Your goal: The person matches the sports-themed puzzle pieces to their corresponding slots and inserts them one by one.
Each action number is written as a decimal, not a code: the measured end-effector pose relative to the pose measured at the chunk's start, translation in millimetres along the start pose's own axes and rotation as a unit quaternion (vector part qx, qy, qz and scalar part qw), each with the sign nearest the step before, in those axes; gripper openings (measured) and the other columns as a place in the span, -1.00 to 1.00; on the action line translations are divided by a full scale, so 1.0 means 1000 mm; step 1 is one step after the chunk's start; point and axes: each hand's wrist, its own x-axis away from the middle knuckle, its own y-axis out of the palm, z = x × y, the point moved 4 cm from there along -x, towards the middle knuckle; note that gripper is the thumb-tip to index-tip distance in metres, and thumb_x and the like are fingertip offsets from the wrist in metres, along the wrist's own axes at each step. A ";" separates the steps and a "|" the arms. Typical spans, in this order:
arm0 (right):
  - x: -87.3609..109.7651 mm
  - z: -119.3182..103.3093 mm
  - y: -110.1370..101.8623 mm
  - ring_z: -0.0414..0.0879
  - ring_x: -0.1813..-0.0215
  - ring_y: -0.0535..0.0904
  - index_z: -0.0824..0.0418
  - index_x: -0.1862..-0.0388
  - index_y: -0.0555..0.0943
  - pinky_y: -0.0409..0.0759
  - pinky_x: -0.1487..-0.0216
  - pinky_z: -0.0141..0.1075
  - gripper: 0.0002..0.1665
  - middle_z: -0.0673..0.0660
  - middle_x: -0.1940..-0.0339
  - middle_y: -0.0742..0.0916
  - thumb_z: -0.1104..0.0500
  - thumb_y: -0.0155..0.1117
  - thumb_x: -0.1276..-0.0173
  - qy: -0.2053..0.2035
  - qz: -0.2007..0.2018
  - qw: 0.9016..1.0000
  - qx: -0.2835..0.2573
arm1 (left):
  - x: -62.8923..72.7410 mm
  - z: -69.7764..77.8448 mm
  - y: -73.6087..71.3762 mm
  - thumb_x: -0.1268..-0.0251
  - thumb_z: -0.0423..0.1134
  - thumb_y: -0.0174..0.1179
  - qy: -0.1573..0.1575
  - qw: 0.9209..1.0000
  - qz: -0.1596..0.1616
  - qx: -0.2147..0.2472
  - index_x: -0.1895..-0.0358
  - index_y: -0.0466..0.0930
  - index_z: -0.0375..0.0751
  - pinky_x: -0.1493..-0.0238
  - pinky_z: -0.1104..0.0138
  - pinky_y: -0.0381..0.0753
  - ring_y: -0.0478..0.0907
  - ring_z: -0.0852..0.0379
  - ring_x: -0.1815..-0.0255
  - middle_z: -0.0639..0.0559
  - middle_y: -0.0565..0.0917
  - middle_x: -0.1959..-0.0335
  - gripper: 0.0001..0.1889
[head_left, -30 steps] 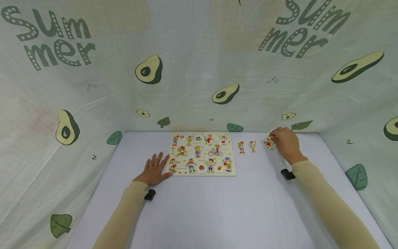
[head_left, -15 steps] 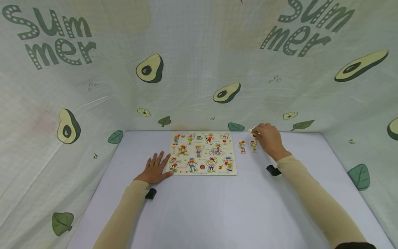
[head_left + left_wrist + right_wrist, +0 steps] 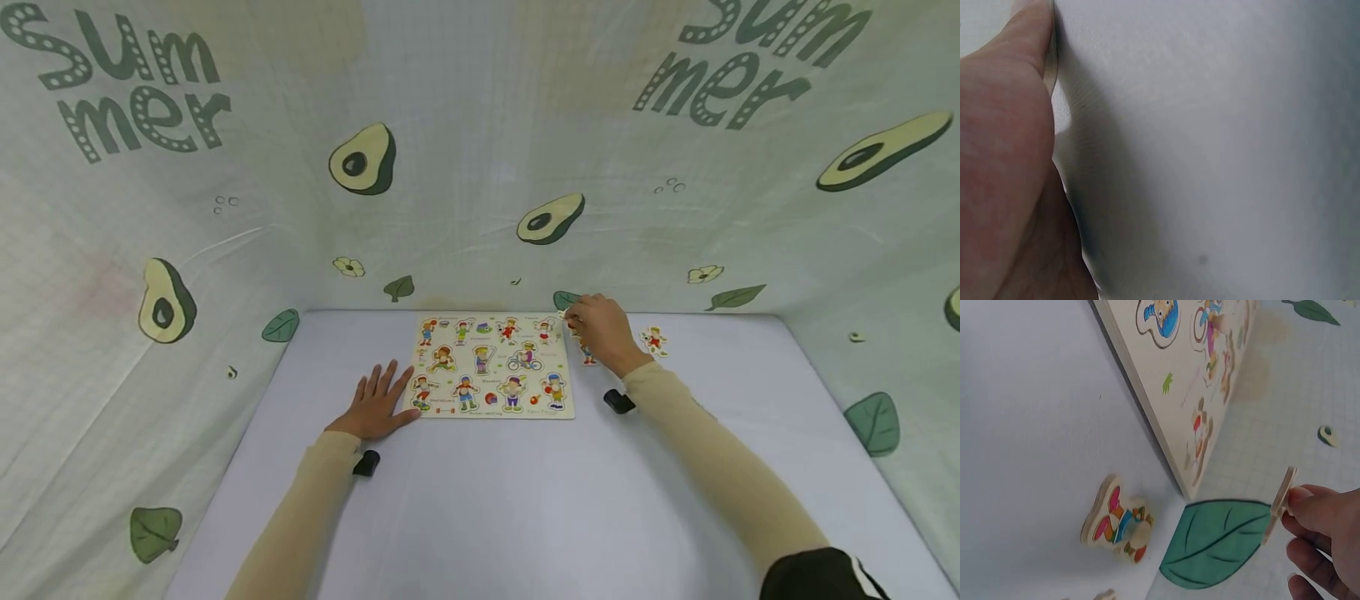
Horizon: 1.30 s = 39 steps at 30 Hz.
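My left hand lies flat, fingers spread, by the left edge of a wooden puzzle board with printed sports figures. The left wrist view shows only part of that hand beside the white surface. By the board's upper right corner, my right hand holds a small wooden puzzle piece. The right wrist view has this piece edge-on, pinched between thumb and finger, its picture hidden. A loose figure piece lies under and beside the right hand, partly covered. Farther right is another figure piece.
The white table meets a hanging cloth printed with avocados and leaves at its back edge. Small black wrist cameras sit below the wrists. A dark object shows by the right sleeve at the bottom.
My right hand has moved left with the pinched piece, from beside the far-right loose piece, past the other loose pieces, to the board's upper right corner. The left hand has stayed in place.
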 end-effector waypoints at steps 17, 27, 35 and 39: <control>-0.020 -0.013 0.042 0.14 0.03 0.72 0.29 0.09 0.82 0.69 -0.07 0.00 -0.89 0.20 0.13 0.82 0.32 0.42 -0.47 0.008 -0.067 0.998 -0.008 | -0.003 -0.004 0.004 -0.54 0.21 0.17 0.001 1.000 0.001 -0.004 -0.75 -0.11 -0.15 -0.63 -0.34 -0.41 -0.44 -0.48 -0.72 -0.37 -0.27 -0.75 -0.03; -0.025 -0.013 0.056 0.14 0.01 0.74 0.32 0.08 0.82 0.71 -0.10 -0.02 -0.87 0.23 0.12 0.82 0.34 0.43 -0.44 0.009 -0.089 0.996 -0.010 | 0.000 0.002 0.000 -0.55 0.21 0.16 -0.009 1.000 -0.013 -0.006 -0.75 -0.12 -0.18 -0.63 -0.34 -0.41 -0.43 -0.48 -0.71 -0.38 -0.27 -0.75 -0.03; -0.031 -0.015 0.064 0.14 0.07 0.76 0.33 0.09 0.82 0.73 -0.06 -0.04 -0.87 0.24 0.16 0.82 0.33 0.45 -0.43 -0.012 -0.090 0.996 0.013 | 0.001 0.006 -0.005 -0.59 0.19 0.12 -0.019 0.999 -0.025 -0.018 -0.75 -0.14 -0.17 -0.64 -0.31 -0.40 -0.44 -0.46 -0.72 -0.37 -0.29 -0.75 -0.06; -0.034 -0.016 0.065 0.14 0.07 0.76 0.34 0.09 0.82 0.73 -0.04 -0.03 -0.87 0.25 0.16 0.82 0.33 0.45 -0.44 -0.014 -0.090 0.996 0.014 | -0.002 0.001 -0.001 -0.59 0.19 0.12 -0.014 1.000 -0.016 -0.018 -0.76 -0.16 -0.16 -0.64 -0.32 -0.41 -0.46 -0.45 -0.72 -0.35 -0.31 -0.75 -0.05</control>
